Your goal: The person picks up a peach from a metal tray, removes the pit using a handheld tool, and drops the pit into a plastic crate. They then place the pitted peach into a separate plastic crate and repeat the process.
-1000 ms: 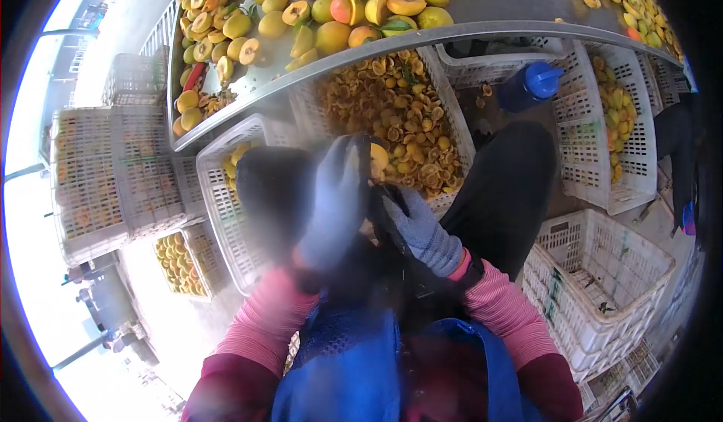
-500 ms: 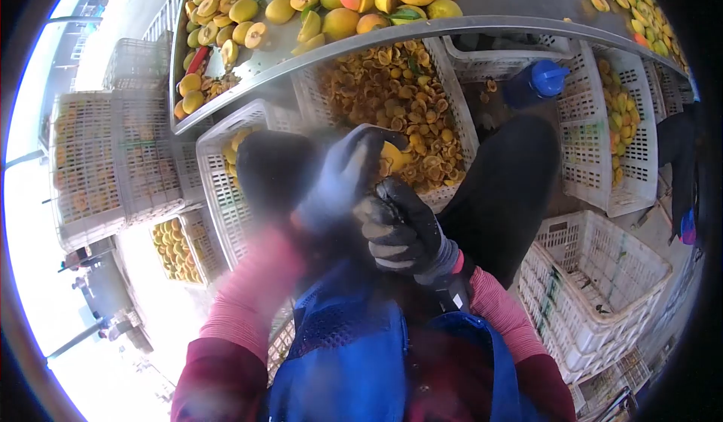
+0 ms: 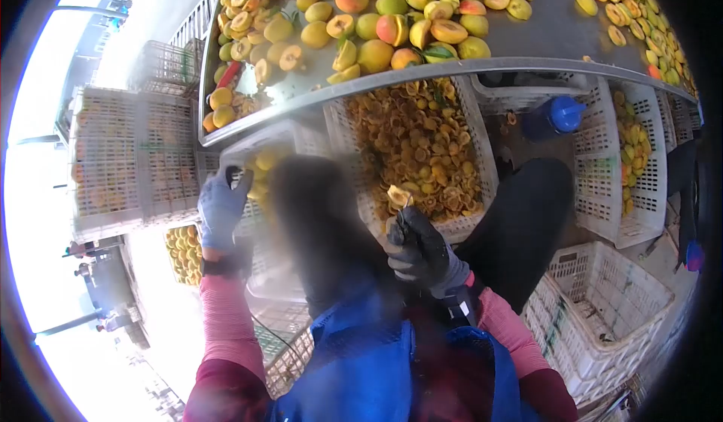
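Note:
My right hand (image 3: 422, 252), in a dark grey glove, is closed round a small hand tool (image 3: 409, 203) with a thin metal tip; its handle is hidden. A cut piece of yellow stone fruit (image 3: 398, 196) sits at that tip, over a crate (image 3: 488, 143) of brown-orange fruit scraps (image 3: 422, 136). My left hand (image 3: 224, 202), in a pale blue glove with dark fingertips, is out at the left. Its thumb and fingers are apart with nothing visible between them. Beside it is a white crate (image 3: 260, 132) holding yellow fruit pieces (image 3: 265, 167), partly behind my knee.
A metal table (image 3: 557, 41) ahead carries whole and halved fruit and a red-handled object (image 3: 228, 74). A blue jug (image 3: 553, 117) stands below its edge. Stacked crates (image 3: 135, 158) are at the left, a fruit-filled crate (image 3: 633, 147) and another crate (image 3: 602, 301) at the right.
My left hand has moved away from my right hand, out left to the crate of yellow pieces. The cut fruit piece now shows at the tool's tip. The view has shifted slightly.

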A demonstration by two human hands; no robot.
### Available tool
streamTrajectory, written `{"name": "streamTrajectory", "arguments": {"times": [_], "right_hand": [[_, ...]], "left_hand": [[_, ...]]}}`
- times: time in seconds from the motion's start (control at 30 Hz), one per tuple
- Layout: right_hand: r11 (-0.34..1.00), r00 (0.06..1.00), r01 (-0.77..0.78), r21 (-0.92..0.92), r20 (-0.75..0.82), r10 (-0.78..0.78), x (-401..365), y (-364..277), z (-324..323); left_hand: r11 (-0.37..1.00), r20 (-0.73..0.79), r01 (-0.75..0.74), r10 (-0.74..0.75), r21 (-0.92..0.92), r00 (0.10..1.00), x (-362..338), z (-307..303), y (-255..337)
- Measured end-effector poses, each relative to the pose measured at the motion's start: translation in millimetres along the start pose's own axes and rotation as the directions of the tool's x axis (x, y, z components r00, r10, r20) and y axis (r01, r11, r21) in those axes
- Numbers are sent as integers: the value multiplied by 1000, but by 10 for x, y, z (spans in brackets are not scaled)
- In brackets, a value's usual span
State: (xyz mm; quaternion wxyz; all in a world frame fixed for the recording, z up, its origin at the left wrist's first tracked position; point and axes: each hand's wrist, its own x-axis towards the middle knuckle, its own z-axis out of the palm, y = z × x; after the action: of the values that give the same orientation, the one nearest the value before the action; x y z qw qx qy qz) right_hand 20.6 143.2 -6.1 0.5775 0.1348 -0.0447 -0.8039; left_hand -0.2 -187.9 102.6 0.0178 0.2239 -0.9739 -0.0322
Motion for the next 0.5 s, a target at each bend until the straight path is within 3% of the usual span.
{"name": "streamTrajectory", "arguments": {"times": [0.03,0.07,0.13,0.17,0.2,0.27,0.3,0.37,0.43,0.47,0.5], "right_hand": [[999,1000,-5,-36,-24,5,35,-30,-7],[997,998,-16,-69,-56,12,57,-45,-19],[996,990,-36,-88,-139,23,103,-21,-69],[996,983,-27,-80,-183,12,139,-24,-134],[998,974,-16,-69,-227,0,170,-38,-170],[937,922,12,-348,-359,-145,187,-145,79],[909,907,15,-417,-376,-188,193,-182,110],[871,895,22,-491,-379,-236,196,-244,109],[906,903,55,-420,-366,-224,165,-255,128],[937,910,76,-341,-361,-205,144,-262,243],[960,916,99,-261,-353,-190,130,-282,359]], "left_hand": [[996,-30,-50,48,-67,998,162,-90,117],[981,-174,-131,105,-146,979,344,-101,242],[954,-151,-206,175,-217,973,791,-168,734],[929,-124,-312,292,-199,948,1008,-143,907],[958,-52,-280,278,-56,959,1346,43,952],[937,-53,-347,348,33,936,1942,559,870],[929,8,-354,355,111,935,2167,813,817],[884,-39,-436,448,170,893,2166,822,951],[886,162,-399,441,-237,883,2181,688,1046],[847,197,-237,365,-475,910,2032,628,1155],[836,221,-181,335,-518,916,1756,453,1310]]}}
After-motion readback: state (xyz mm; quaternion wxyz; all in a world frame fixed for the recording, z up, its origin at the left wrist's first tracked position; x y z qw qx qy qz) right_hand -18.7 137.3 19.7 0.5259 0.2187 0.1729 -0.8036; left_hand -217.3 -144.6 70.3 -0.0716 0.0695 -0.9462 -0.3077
